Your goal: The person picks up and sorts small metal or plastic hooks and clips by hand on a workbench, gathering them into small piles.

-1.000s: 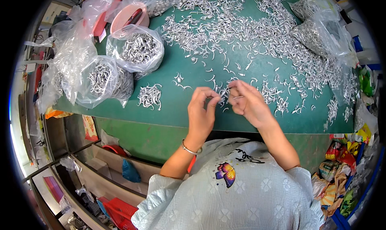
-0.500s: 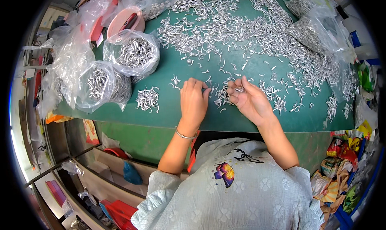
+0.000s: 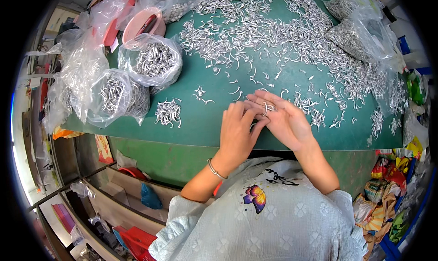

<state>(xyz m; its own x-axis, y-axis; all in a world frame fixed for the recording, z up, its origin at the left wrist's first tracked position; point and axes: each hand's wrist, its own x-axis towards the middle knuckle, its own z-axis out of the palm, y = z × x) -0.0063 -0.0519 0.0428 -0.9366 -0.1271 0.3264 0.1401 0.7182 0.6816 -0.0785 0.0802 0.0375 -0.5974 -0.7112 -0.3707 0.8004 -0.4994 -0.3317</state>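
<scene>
My left hand [image 3: 238, 129] is closed, its fingertips bent together against the fingers of my right hand; whatever they pinch is hidden. My right hand [image 3: 291, 124] lies palm up with its fingers stretched out, holding a few curved silver pieces [image 3: 268, 108] on them. Both hands are above the near part of the green table [image 3: 200, 124]. Beyond the fingertips lie loose curved silver pieces [image 3: 235, 91]. Left of my left hand sits a small heap of curved silver pieces [image 3: 168, 113], and more small pieces [image 3: 306, 103] lie right of my right hand.
Two clear bags [image 3: 119, 97] [image 3: 153, 62] full of silver pieces stand at the left, near a pink tub [image 3: 145, 24]. A wide spread of silver pieces [image 3: 273, 33] covers the table's far side. More filled bags [image 3: 351, 37] lie at the far right.
My left hand has moved right and nearer to me, and its fingertips now meet my right hand. My right palm has turned up, with silver pieces on its fingers. The small pile between the hands no longer shows.
</scene>
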